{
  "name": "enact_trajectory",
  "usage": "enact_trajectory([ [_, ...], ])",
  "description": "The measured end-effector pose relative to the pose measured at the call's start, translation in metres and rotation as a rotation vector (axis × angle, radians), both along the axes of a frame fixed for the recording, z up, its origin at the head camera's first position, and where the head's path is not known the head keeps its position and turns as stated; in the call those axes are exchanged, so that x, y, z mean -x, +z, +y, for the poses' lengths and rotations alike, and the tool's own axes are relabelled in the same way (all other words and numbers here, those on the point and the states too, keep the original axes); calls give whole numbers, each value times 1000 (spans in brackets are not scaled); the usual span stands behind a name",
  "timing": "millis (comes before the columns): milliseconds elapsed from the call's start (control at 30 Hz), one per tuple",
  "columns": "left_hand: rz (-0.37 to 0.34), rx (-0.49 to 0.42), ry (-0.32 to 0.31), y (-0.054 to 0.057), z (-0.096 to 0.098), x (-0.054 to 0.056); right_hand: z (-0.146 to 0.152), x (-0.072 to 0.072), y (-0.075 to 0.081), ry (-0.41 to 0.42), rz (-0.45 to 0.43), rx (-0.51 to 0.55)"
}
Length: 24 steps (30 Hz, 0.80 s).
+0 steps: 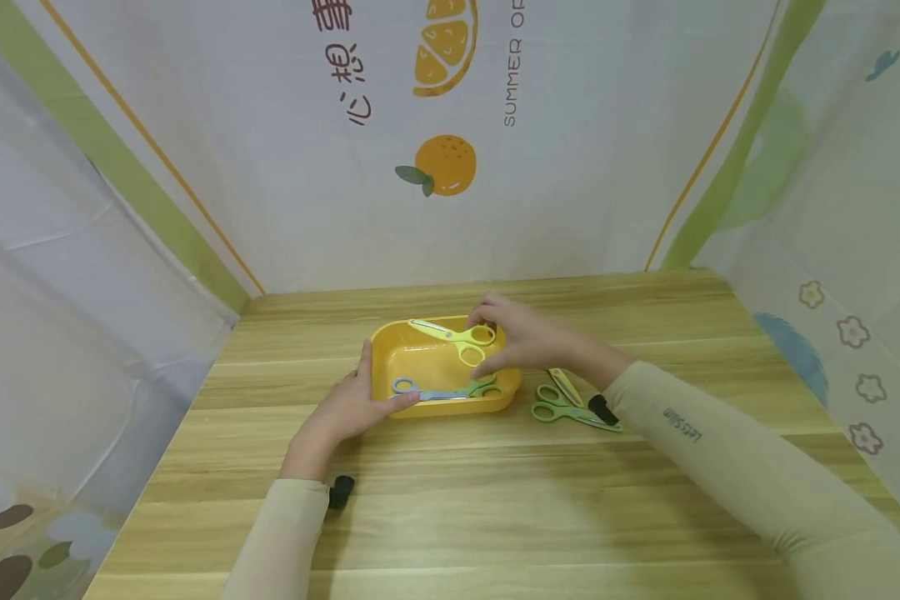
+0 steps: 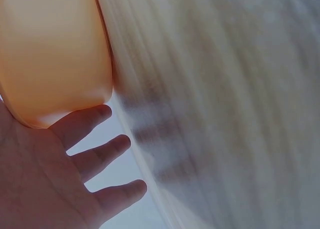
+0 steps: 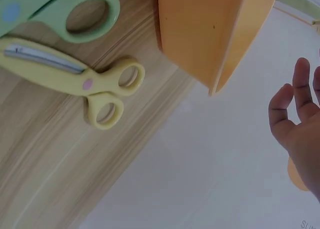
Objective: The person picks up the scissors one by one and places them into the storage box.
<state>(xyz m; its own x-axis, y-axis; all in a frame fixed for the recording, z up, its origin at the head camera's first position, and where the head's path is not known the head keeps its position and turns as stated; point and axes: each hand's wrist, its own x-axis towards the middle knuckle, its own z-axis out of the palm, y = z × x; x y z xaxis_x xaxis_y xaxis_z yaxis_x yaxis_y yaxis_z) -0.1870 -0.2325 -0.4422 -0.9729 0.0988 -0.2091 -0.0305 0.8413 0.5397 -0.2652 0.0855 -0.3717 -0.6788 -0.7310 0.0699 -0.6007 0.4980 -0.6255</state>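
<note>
A yellow plastic tray point(image 1: 397, 408) sits on the table. My left hand point(image 1: 348, 404) touches its near left corner, thumb along the front rim; the left wrist view shows spread, straight fingers. Yellow scissors point(image 1: 453, 335) lie at the tray's back, blades toward the left. My right hand point(image 1: 521, 337) is over the tray's right end, thumb and fingers apart around the yellow handles. Whether it touches them is hard to see. Blue scissors point(image 1: 420, 392) and green-handled scissors point(image 1: 487, 387) lie along the tray's front wall.
Right of the tray, green scissors point(image 1: 562, 408) and a second yellow pair point(image 3: 85, 79) lie on the wooden table point(image 1: 450, 500), partly below my right forearm. A printed white cloth point(image 1: 570, 167) stands behind the table and along its sides.
</note>
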Motion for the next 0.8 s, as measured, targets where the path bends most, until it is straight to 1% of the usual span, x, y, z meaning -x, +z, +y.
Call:
enact_trajectory([
  [200,8,5,-1,0,0,0,-9,-1,-6,-4,20,-56],
  [300,12,3,1,0,0,-1,-13,-3,-9,-18,12,-81],
  [433,13,2,5,0,0,-1,-18,-6,-11,-68,7,-128],
  [567,16,7,1,0,0,-1,-24,-8,-15,-112,40,-183],
  [700,9,-8,2,1,0,-2,-29,-9,-20,-124,52,-253],
  [800,0,-22,7,1,1,-2,-33,-10,-22,-124,38,-285],
])
